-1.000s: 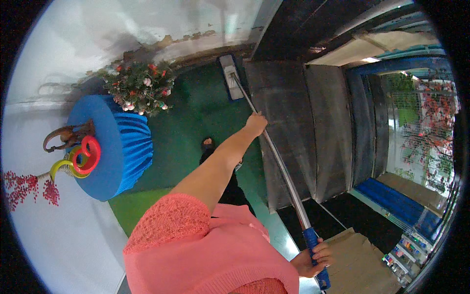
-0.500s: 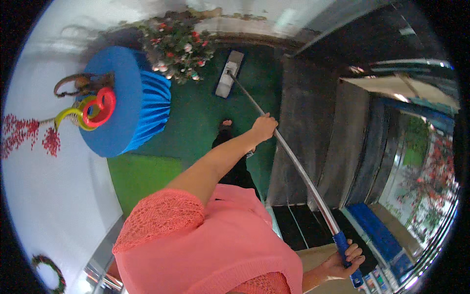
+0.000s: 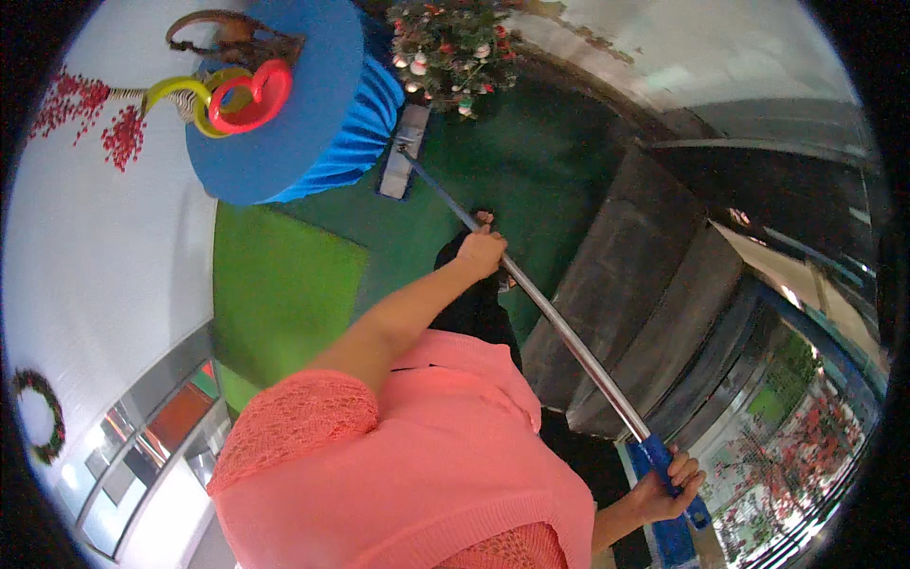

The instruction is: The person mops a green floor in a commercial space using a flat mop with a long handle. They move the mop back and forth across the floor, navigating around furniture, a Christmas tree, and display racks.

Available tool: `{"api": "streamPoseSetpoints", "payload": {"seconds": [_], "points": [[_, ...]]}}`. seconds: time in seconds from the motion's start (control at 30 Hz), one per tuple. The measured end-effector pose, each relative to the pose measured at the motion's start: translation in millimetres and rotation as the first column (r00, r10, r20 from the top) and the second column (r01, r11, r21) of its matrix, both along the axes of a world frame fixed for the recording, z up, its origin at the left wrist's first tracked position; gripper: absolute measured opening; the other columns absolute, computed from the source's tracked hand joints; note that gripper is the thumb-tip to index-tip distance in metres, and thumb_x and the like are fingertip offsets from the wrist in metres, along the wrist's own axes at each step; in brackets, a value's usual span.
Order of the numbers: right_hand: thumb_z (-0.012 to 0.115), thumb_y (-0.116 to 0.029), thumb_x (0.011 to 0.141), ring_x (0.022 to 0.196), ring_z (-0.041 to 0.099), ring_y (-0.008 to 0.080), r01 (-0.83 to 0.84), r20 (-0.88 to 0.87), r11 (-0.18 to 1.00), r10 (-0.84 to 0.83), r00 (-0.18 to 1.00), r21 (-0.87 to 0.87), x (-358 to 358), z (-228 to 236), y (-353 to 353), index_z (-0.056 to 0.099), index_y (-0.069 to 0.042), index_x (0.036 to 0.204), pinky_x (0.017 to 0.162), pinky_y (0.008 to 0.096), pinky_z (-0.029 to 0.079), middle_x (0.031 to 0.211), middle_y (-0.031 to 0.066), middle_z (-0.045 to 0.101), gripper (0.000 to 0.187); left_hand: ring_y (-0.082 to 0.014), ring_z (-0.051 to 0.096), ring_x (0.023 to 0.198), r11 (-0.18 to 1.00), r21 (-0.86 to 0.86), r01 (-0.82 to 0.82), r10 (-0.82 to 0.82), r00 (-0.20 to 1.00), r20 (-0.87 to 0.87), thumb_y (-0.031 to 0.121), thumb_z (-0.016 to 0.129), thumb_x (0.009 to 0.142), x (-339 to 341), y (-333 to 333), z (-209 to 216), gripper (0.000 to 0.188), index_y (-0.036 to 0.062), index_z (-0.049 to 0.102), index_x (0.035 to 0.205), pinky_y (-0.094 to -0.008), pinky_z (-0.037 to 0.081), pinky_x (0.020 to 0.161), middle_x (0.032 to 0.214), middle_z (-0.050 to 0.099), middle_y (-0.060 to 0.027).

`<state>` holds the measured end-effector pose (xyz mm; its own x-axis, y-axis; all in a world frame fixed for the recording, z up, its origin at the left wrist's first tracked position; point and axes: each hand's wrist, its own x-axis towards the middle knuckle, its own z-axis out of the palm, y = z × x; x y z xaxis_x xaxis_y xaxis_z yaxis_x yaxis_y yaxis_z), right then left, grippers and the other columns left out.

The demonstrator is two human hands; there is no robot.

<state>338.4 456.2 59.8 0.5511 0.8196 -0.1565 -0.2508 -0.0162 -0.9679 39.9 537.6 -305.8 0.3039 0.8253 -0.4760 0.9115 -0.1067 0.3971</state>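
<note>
A flat mop spans the view, with its silver pole (image 3: 578, 351) running from lower right to upper left. My left hand (image 3: 481, 254) is closed round the pole partway along. My right hand (image 3: 668, 488) grips the blue handle end (image 3: 656, 455). On the dark green floor (image 3: 540, 142) lies the grey rectangular mop head (image 3: 409, 137), close beside the skirt of a round table (image 3: 284, 161) draped in blue cloth.
A decorated Christmas tree (image 3: 455, 57) stands behind the mop head. On the table are a red heart-shaped ring (image 3: 275, 95), a yellow curved piece (image 3: 171, 90) and a brown strapped item (image 3: 237, 38). Bright green mat (image 3: 284, 275) lies at left; dark steps (image 3: 607, 256) rise at right.
The mop head has moved left, from below the tree to the table's skirt. Both hands keep their hold on the mop. My view has turned, so the surroundings appear rotated.
</note>
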Motion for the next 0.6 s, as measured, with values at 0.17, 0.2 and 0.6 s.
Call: {"api": "streamPoseSetpoints", "payload": {"seconds": [0.17,0.2,0.6], "points": [[0.047,-0.021,0.085,0.056,0.033,0.0131,-0.197,0.002,0.98,0.197,0.98,0.016,-30,-3,43,0.033,-0.013,0.064,0.076,0.038,0.041,0.058,-0.0006,0.025,0.026,-0.0268,0.052,0.098,0.998,-0.022,-0.061,0.06,0.998,-0.037,0.016,0.065,0.063,-48,-10,17,0.027,0.0074,0.061,0.089,-0.0358,0.045,0.083,0.093,0.059,-0.0072],[0.045,-0.021,0.086,0.056,0.033,0.0131,-0.197,-0.004,0.98,0.197,0.98,0.015,-33,-3,45,0.032,-0.013,0.064,0.076,0.038,0.041,0.058,-0.0005,0.025,0.027,-0.0267,0.052,0.097,0.996,-0.034,-0.083,0.081,0.996,-0.04,0.016,0.064,0.063,-52,-13,18,0.028,0.0074,0.061,0.09,-0.0356,0.045,0.084,0.093,0.059,-0.0074],[0.047,-0.02,0.085,0.059,0.032,0.0123,-0.039,0.201,0.989,0.009,0.98,0.144,-71,48,46,0.04,-0.008,0.077,0.072,0.0323,0.037,0.064,0.0003,0.027,0.016,-0.0274,0.051,0.101,0.977,-0.072,-0.203,0.208,0.976,0.07,0.014,0.064,0.064,-51,-19,64,0.031,0.002,0.059,0.092,-0.0372,0.045,0.083,0.101,0.055,-0.0105]]}}
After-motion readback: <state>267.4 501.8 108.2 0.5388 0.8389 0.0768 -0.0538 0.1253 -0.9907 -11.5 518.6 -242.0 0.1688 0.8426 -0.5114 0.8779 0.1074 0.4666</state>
